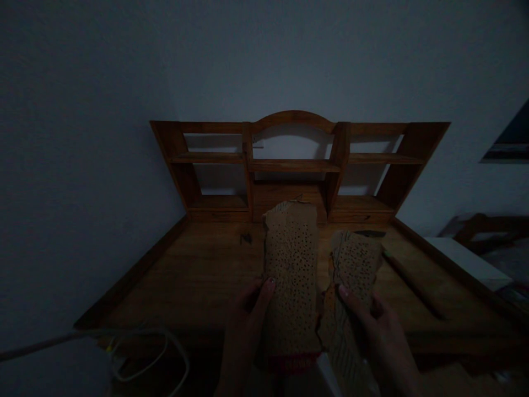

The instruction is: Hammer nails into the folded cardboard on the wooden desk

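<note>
The scene is dim. My left hand (247, 314) grips the left edge of a tall piece of brown cardboard (291, 275) dotted with small holes; its thumb lies on the front. My right hand (378, 331) holds a second, smaller perforated cardboard piece (355, 264) with a ragged torn edge, thumb on its face. The two pieces stand side by side above the front of a wooden desk (198, 275), with a torn gap between them. A red strip (298, 364) shows at the bottom of the left piece.
A wooden shelf unit (293, 165) with open compartments stands at the desk's back against a pale wall. A long thin rod (413, 281) lies on the desk's right side. White cables (149, 347) loop at the lower left. A small dark object (246, 238) lies near the shelf.
</note>
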{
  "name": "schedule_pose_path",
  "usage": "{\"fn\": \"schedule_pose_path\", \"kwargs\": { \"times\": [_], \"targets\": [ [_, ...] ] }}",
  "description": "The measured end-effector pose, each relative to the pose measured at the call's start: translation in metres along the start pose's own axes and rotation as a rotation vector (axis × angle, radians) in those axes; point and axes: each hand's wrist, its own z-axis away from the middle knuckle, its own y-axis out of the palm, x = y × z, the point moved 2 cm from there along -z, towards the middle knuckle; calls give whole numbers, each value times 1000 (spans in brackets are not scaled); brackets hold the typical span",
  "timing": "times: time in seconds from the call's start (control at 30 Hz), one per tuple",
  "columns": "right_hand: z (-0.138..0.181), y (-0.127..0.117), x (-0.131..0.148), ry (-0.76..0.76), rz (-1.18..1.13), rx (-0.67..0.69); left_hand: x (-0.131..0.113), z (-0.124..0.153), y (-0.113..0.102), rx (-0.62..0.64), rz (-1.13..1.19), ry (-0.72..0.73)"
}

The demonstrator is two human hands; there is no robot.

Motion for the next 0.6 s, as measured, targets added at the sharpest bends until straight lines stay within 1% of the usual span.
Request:
{"fn": "schedule_pose_path", "kwargs": {
  "times": [0.07,0.2,0.37,0.47,0.6],
  "targets": [
    [4,3,4,10,12,-19,-1,1,1,5,-6,7],
    [10,7,12,-27,56,-17,-1,2,3,6,-9,1],
    [10,4,10,-30,126,-13,2,2,4,-10,1,-41],
    [12,1,9,-32,137,-28,5,-1,5,-38,-28,-23],
    [17,-2,10,-29,194,-123,10,-2,7,-72,-107,45]
  ]
}}
